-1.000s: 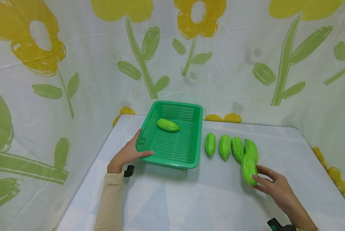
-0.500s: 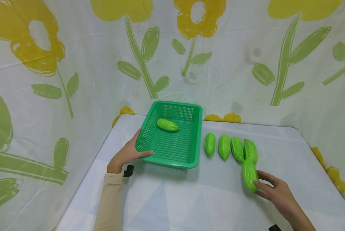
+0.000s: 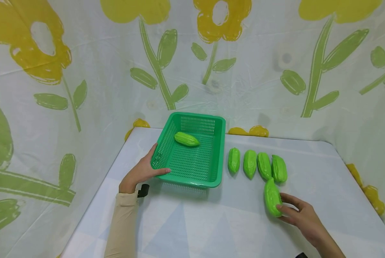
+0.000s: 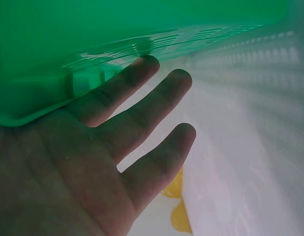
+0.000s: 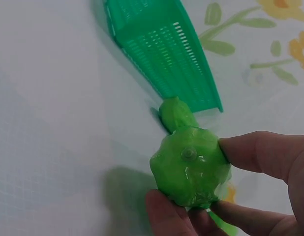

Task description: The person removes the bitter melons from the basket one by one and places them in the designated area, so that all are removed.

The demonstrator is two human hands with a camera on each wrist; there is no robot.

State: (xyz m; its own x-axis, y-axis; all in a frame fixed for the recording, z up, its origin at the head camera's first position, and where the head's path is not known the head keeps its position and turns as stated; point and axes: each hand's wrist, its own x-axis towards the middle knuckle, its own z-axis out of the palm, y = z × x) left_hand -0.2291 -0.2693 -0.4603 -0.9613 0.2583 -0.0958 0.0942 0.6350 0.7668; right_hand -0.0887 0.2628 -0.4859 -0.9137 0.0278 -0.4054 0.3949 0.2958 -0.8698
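Note:
My left hand [image 3: 140, 173] holds a green plastic basket [image 3: 220, 157] at its near left corner, thumb over the rim. Several of its fingers [image 4: 147, 115] stretch out below the basket in the left wrist view. Inside the basket lies one glossy green ridged gourd [image 3: 186, 139]. My right hand [image 3: 303, 216] grips another green ridged gourd [image 3: 272, 199] between thumb and fingers; its blunt end [image 5: 190, 164] faces the right wrist camera. Whether this gourd touches the table is hard to tell.
Several similar gourds [image 3: 250, 164] lie in a row on the table right of the basket, the two rightmost close together. The pale table [image 3: 198, 229] has triangle patterns. A flower-printed curtain [image 3: 253, 71] hangs behind and at both sides.
My right hand has drawn its gourd a little nearer, then left, so it no longer overlaps the rightmost gourd of the row in view. The left hand and basket stay put.

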